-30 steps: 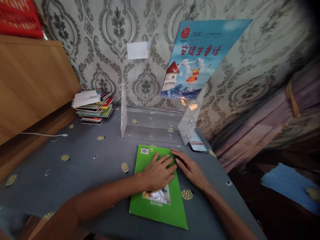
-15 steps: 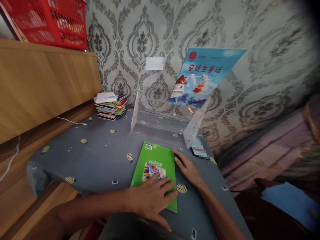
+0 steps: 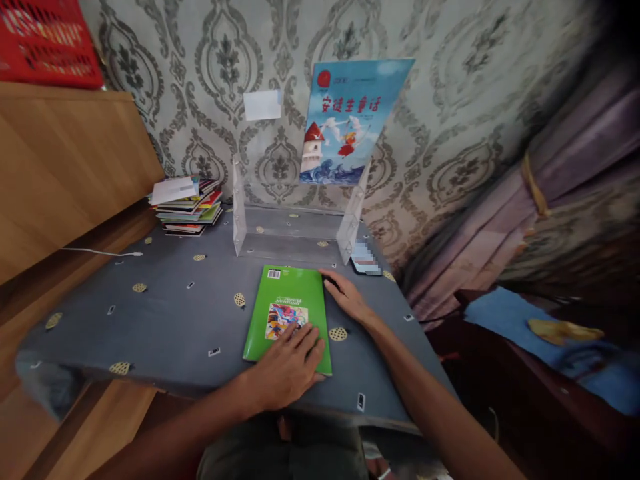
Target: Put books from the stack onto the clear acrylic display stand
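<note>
A green book (image 3: 293,283) lies face down on the cloth-covered table, its barcode at the far left corner and a colourful picture in the middle. Flat over its lower part rests my left hand (image 3: 287,367), fingers stretched across the cover and thumb by the near edge. My right hand (image 3: 347,299) touches the far right corner, its fingers extended along the side and the thumb apart. Beyond the book stands a clear acrylic rack (image 3: 290,248). A blue picture book (image 3: 350,127) with red lettering leans upright at the rack's right side.
A stack of books (image 3: 187,210) sits at the back left, near a white cable (image 3: 107,253). A phone (image 3: 367,259) lies right of the rack. A wooden cabinet (image 3: 75,160) borders the left, with a red basket (image 3: 50,47) on top. A purple curtain (image 3: 500,220) hangs at right.
The camera view has turned right, shifting the scene left. My left hand's fingers have drawn closer together and its thumb has moved in to the book's near edge. My right hand stays at the corner.
</note>
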`<move>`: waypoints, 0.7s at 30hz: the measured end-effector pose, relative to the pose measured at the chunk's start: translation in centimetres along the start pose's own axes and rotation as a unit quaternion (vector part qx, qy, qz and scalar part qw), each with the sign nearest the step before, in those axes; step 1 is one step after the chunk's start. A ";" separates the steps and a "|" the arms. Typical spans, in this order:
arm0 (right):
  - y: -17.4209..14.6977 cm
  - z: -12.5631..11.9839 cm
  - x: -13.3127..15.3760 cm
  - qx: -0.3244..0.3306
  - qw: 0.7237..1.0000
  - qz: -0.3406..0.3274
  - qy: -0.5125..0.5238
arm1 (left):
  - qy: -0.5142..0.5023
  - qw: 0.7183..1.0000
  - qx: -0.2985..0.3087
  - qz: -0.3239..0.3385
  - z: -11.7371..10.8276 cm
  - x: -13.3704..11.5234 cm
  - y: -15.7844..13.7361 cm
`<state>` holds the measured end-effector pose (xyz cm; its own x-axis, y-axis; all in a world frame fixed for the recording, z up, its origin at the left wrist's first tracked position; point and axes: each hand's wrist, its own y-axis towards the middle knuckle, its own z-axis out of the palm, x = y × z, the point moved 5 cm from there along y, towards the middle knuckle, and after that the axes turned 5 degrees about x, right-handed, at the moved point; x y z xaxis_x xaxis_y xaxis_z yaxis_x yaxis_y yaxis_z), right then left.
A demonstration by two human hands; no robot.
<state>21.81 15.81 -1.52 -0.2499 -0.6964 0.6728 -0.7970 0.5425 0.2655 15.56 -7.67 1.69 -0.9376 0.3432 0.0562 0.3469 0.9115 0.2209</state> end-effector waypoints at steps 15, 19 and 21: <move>0.0 0.0 0.2 -0.012 0.999 0.005 0.037 | -0.042 0.997 -0.067 -0.002 -0.1 0.1 -0.4; 0.0 0.0 -0.2 -0.014 0.999 0.001 0.041 | -0.046 0.998 -0.052 0.009 -0.3 0.1 -0.4; 0.0 0.1 -0.3 -0.015 0.999 -0.002 0.044 | -0.050 0.998 -0.039 0.005 -0.4 0.2 -0.4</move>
<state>21.86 16.00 -1.82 -0.1955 -0.6553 0.7297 -0.7811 0.5539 0.2882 15.26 -8.07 2.00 -0.9255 0.3769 -0.0371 0.3499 0.8886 0.2966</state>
